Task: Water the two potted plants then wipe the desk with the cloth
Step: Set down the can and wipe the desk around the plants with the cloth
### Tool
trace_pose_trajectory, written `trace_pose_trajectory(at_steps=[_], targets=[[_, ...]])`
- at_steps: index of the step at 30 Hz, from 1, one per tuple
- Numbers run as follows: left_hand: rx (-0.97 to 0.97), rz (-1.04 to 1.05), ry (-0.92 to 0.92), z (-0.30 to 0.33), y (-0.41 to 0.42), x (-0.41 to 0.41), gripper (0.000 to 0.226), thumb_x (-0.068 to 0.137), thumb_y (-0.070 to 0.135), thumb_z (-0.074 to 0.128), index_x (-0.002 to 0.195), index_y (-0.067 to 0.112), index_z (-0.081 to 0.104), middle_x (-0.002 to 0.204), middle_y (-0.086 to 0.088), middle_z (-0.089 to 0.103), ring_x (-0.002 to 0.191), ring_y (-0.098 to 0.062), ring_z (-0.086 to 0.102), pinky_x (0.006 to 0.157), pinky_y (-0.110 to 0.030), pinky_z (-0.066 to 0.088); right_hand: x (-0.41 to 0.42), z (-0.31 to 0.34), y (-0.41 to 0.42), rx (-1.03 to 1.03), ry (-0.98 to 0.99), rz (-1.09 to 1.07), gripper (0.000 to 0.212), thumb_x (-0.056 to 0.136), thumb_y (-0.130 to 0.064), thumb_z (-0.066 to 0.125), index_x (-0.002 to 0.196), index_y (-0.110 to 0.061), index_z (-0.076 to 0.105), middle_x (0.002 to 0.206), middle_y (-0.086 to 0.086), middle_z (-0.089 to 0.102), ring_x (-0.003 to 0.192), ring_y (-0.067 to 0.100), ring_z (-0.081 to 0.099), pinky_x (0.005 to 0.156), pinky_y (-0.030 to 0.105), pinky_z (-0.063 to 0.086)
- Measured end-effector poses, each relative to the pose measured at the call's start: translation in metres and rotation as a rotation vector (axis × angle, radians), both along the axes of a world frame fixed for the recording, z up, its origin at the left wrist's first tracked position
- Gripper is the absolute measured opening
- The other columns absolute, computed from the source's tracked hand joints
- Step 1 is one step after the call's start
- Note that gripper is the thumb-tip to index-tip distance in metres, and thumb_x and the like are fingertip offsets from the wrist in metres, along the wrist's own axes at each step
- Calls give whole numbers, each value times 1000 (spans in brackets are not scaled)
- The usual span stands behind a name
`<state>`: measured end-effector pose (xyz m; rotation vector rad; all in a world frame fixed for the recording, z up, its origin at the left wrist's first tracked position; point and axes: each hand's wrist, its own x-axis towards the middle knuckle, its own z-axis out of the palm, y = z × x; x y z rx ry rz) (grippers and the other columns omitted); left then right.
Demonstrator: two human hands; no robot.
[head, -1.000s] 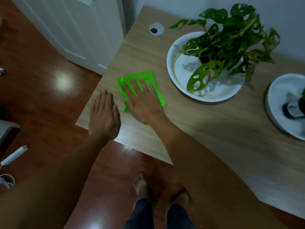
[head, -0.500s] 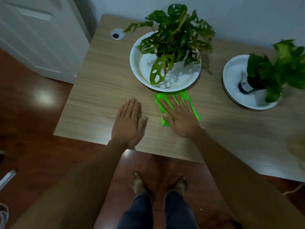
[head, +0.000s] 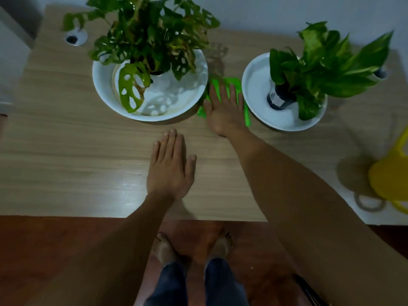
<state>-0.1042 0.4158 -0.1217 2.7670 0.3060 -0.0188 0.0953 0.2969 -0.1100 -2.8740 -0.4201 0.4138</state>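
A single head view is given, worn at the near long edge of the desk and aimed steeply downward and forward. The desk is seen closely from above, its far edge met by the wall at the frame's top. Below the near edge, the floor is taken in.

A bright green cloth lies flat on the wooden surface between two white dishes. The left dish holds a hole-leaved plant; the right one a broad-leaved plant, seemingly in a dark bottle.
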Motion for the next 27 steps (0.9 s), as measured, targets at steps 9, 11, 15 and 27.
trace_pose_trajectory(at_steps=[9,11,15,27], targets=[[40,46,-9,1,-4,2,64,107,46,34,160,12,27,171,-6,19,160,-18,9,129,-45,10,72,-1,21,-13,-7,27,66,105,-57,15,165,-33,2,174,1,-9,159,35,-13,126,58,-9],[36,49,-9,0,-5,3,63,107,47,33,161,14,26,171,-4,17,160,-17,7,129,-44,8,71,-2,21,-9,-7,29,66,106,-56,15,165,-32,2,174,2,-8,159,35,-12,126,57,-9],[55,35,-25,3,-5,2,63,107,46,32,160,12,28,171,-6,19,160,-18,9,129,-44,7,39,0,7,16,-14,47,62,108,-49,16,166,-30,7,174,1,-4,160,32,-10,128,53,-7],[88,-150,-39,13,-53,11,68,105,46,35,159,8,25,170,-10,22,159,-23,14,128,-45,13,-92,-1,-115,-26,-65,167,62,107,-55,13,165,-34,7,174,0,3,161,26,-1,129,50,-2]])
